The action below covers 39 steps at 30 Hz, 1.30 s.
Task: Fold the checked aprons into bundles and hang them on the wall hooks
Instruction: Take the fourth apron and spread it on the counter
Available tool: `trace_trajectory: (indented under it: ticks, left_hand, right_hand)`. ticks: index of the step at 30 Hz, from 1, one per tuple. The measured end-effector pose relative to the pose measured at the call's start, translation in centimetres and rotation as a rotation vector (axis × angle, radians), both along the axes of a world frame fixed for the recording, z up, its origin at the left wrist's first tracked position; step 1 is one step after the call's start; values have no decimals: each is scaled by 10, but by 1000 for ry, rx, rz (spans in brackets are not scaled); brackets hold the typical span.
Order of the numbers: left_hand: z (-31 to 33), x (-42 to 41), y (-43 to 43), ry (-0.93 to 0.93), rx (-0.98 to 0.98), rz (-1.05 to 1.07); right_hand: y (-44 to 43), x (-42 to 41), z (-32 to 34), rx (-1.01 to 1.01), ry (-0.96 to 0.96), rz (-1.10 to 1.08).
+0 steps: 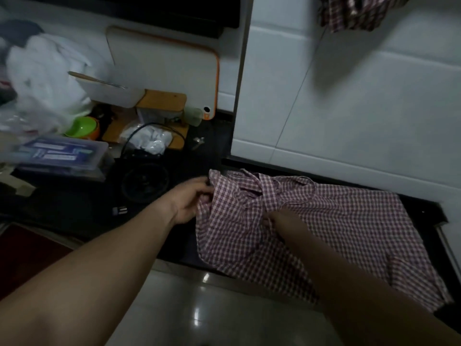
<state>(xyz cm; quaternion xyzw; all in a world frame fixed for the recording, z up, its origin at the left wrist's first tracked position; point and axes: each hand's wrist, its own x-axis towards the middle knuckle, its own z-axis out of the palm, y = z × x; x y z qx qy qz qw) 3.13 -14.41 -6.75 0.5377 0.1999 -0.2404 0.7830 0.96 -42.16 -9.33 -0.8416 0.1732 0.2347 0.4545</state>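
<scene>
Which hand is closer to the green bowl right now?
Left. The left hand grips the left edge of the checked apron, right of the green bowl; the right hand pinches the apron's middle, farther right.

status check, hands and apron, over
Left hand grips apron edge, right hand pinches its middle. Apron spread on counter, not bundled. Second apron hangs above. Nothing blocking.

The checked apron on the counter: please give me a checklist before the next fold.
1. Left hand grips the apron's left edge: ok.
2. Right hand pinches the cloth near the middle: ok.
3. Apron folded into a bundle: not ok, it lies spread and creased.
4. Apron fully on the counter: not ok, its front edge hangs over.
5. Free wall hook: cannot tell; only a hanging apron shows.
</scene>
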Motion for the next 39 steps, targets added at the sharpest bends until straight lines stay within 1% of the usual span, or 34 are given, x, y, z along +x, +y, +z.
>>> trace_trajectory:
  ticks: [3,4,5,6,7,8,9,11,13,14,16,19,20,22,25,29,31,33,36,37,39]
  left_hand:
    - [7,-9,24,-88,363,532]
    - [4,-17,33,-125,526,652]
    - [0,-27,43,-150,709,704]
    - [-7,-36,51,-144,874,686]
    - [-15,-45,57,-112,979,636]
    - [-20,-52,57,-77,1007,559]
    - [-24,-56,55,-46,962,466]
    - [-28,-59,49,-16,790,263]
    - [-18,-56,39,25,667,44]
    - [-7,-54,31,64,627,-26]
    - [8,-43,18,124,564,-59]
    - [12,-33,9,260,511,-169]
    - [8,-30,9,301,502,-189]
    - [-6,-25,10,344,515,-189]
    - [-19,-19,9,329,514,-173]
    - [-36,-4,10,323,396,-104]
    - [-35,7,8,254,366,-30]
    - [-31,19,9,114,392,63]
    - [-15,33,16,-42,309,184]
    - [-11,35,22,-70,294,224]
    - [1,39,33,-85,328,336]
  right_hand:
    - [-11,-5,3,-18,-101,-99]
    - [-15,-7,4,-37,-118,-121]
    - [-18,-10,4,-61,-118,-122]
    - [-22,-13,3,-82,-98,-119]
    - [-25,-16,1,-94,-81,-122]
    - [-27,-18,0,-86,-73,-126]
    - [-27,-20,1,-57,-70,-133]
    - [-22,-23,6,37,-82,-152]
    - [-16,-21,15,153,-89,-140]
    - [-13,-18,20,209,-90,-117]
    - [-5,-10,28,240,-55,-34]
    - [9,-11,35,167,50,167]
    - [16,-11,35,165,57,209]
    - [30,-8,35,181,57,225]
    - [54,2,28,179,60,202]
    - [76,14,14,109,21,147]
    - [79,22,17,156,-40,111]
    - [75,32,28,180,-138,59]
    - [61,41,52,324,-185,-59]
    - [54,42,56,323,-203,-63]
    - [41,36,62,260,-221,-28]
